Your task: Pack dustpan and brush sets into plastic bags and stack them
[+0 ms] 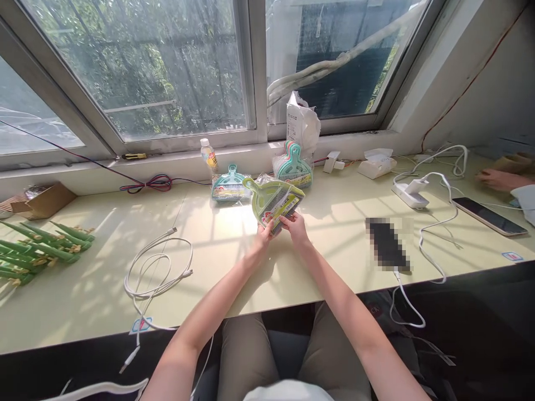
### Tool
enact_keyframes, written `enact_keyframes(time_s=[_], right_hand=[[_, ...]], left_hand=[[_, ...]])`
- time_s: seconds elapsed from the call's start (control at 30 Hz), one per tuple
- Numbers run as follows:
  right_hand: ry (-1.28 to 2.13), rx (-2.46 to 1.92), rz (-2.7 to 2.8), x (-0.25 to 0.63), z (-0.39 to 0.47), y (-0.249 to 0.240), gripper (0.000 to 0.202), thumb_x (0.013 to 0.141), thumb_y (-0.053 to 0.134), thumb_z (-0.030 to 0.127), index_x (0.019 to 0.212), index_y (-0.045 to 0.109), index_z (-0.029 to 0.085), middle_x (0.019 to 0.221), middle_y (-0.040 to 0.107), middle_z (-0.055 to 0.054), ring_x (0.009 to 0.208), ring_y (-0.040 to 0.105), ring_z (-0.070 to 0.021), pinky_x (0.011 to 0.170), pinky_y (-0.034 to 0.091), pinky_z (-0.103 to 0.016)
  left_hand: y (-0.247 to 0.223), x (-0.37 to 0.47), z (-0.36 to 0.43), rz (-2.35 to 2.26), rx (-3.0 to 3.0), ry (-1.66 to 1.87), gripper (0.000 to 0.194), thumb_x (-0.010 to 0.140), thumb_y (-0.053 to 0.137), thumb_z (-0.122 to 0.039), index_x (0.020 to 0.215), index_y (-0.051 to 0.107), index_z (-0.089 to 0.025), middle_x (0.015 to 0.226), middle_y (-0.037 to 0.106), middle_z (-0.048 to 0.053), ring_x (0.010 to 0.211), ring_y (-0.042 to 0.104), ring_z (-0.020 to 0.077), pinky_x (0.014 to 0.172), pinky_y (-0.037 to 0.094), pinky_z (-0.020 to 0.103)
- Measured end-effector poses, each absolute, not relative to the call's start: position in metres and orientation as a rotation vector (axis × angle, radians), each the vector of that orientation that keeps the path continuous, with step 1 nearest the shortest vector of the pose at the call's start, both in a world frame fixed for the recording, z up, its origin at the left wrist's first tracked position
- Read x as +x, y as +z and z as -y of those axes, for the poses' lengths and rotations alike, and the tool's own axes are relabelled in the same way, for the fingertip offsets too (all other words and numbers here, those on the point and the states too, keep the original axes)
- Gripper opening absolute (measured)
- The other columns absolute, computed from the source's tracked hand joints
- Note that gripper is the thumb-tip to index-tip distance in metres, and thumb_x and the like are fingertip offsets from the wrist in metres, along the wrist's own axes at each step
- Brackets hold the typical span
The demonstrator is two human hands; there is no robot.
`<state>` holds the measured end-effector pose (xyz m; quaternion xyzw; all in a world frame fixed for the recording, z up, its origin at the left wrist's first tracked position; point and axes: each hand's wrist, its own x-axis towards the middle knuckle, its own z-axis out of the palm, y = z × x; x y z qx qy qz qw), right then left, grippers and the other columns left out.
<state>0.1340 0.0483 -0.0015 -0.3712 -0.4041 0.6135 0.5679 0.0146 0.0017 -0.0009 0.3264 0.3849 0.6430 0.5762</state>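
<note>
Lime-green dustpan-and-brush set, one: near edge pinched by left hand and right hand. Teal dustpan set: beyond grip, leftward.

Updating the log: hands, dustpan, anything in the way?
Left hand and right hand both gripping green dustpan. Dustpan tilted, label toward camera. Close behind: wrapped teal dustpan and dustpan stack; neither blocks the hands.

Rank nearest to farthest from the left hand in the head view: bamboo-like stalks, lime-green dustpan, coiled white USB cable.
1. Lime-green dustpan: held between the left hand and right hand.
2. Coiled USB cable: left of the hand.
3. Bamboo-like stalks: farther left.
</note>
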Motion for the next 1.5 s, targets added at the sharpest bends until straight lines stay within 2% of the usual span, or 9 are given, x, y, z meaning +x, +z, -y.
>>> enact_keyframes(time_s=[0.13, 0.33, 0.53, 0.63, 0.73, 0.93, 1.1, 1.27, 1.5], right_hand=[[1.382, -0.864, 0.932, 0.132, -0.046, -0.001, 0.047, 0.059, 0.090, 0.044, 0.093, 0.067, 0.021, 0.098, 0.079, -0.008, 0.099, 0.075, -0.0284, 0.091, 0.063, -0.045], [1.448, -0.879, 0.985, 0.128, -0.046, 0.003, 0.051, 0.055, 0.093, 0.045, 0.092, 0.066, 0.022, 0.094, 0.078, -0.005, 0.097, 0.074, -0.0260, 0.089, 0.064, -0.043], [1.301, -0.938, 0.874, 0.146, -0.058, 0.005, 0.043, 0.072, 0.079, 0.055, 0.095, 0.063, 0.022, 0.095, 0.076, -0.005, 0.097, 0.074, -0.0246, 0.086, 0.064, -0.037], [1.232, -0.975, 0.801, 0.158, -0.065, 0.002, 0.046, 0.070, 0.079, 0.053, 0.101, 0.062, 0.023, 0.095, 0.076, -0.004, 0.095, 0.074, -0.0228, 0.080, 0.064, -0.033], [1.205, -1.057, 0.733, 0.165, -0.069, -0.002, 0.043, 0.070, 0.078, 0.053, 0.096, 0.061, 0.024, 0.091, 0.074, -0.003, 0.091, 0.073, -0.0221, 0.072, 0.064, -0.031], [1.268, -1.141, 0.537, 0.165, -0.070, -0.002, 0.035, 0.074, 0.078, 0.048, 0.088, 0.057, 0.025, 0.081, 0.072, -0.001, 0.085, 0.073, -0.0205, 0.072, 0.065, -0.032], [1.365, -1.015, 0.631, 0.163, -0.070, 0.000, 0.040, 0.073, 0.081, 0.052, 0.092, 0.057, 0.026, 0.087, 0.073, 0.001, 0.080, 0.075, -0.0188, 0.074, 0.066, -0.032], [1.390, -0.988, 0.684, 0.161, -0.070, -0.001, 0.047, 0.071, 0.082, 0.058, 0.093, 0.055, 0.027, 0.084, 0.073, 0.002, 0.076, 0.075, -0.0194, 0.067, 0.066, -0.031], [1.486, -0.848, 0.829, 0.162, -0.065, 0.006, 0.046, 0.066, 0.089, 0.050, 0.088, 0.057, 0.026, 0.098, 0.076, -0.002, 0.089, 0.076, -0.0199, 0.078, 0.066, -0.031]], left_hand=[[-0.005, 0.017, -0.003, -0.924, 0.774, 1.415, 0.051, 0.079, 0.082, -0.043, 0.123, 0.066, -0.022, 0.133, 0.068, 0.012, 0.123, 0.064, 0.0331, 0.099, 0.056, 0.047], [-0.003, 0.003, -0.007, -1.081, 0.808, 1.557, 0.046, 0.077, 0.079, -0.053, 0.107, 0.071, -0.018, 0.112, 0.076, 0.013, 0.115, 0.067, 0.0342, 0.092, 0.055, 0.043], [0.003, -0.005, -0.005, -1.059, 0.909, 1.460, 0.053, 0.072, 0.083, -0.056, 0.109, 0.072, -0.019, 0.109, 0.077, 0.013, 0.111, 0.068, 0.0373, 0.083, 0.055, 0.042], [0.006, -0.005, -0.003, -1.002, 0.960, 1.405, 0.051, 0.071, 0.085, -0.053, 0.109, 0.074, -0.020, 0.109, 0.078, 0.012, 0.111, 0.068, 0.0379, 0.085, 0.055, 0.043], [0.006, -0.003, -0.002, -0.983, 1.002, 1.369, 0.049, 0.074, 0.084, -0.050, 0.111, 0.074, -0.019, 0.111, 0.077, 0.014, 0.112, 0.067, 0.0389, 0.087, 0.055, 0.045], [0.002, -0.003, -0.007, -1.008, 1.056, 1.384, 0.039, 0.074, 0.084, -0.046, 0.103, 0.075, -0.020, 0.107, 0.077, 0.012, 0.114, 0.064, 0.0389, 0.096, 0.053, 0.051], [0.007, -0.011, -0.008, -0.988, 1.021, 1.422, 0.039, 0.075, 0.081, -0.041, 0.107, 0.074, -0.020, 0.109, 0.077, 0.011, 0.115, 0.064, 0.0379, 0.097, 0.051, 0.051], [0.006, -0.017, -0.007, -0.996, 1.020, 1.393, 0.043, 0.074, 0.082, -0.043, 0.109, 0.075, -0.019, 0.111, 0.077, 0.011, 0.113, 0.066, 0.0380, 0.094, 0.052, 0.050], [0.004, -0.026, -0.011, -1.051, 0.931, 1.424, 0.043, 0.071, 0.085, -0.043, 0.106, 0.075, -0.020, 0.107, 0.077, 0.011, 0.114, 0.066, 0.0374, 0.095, 0.053, 0.048]])
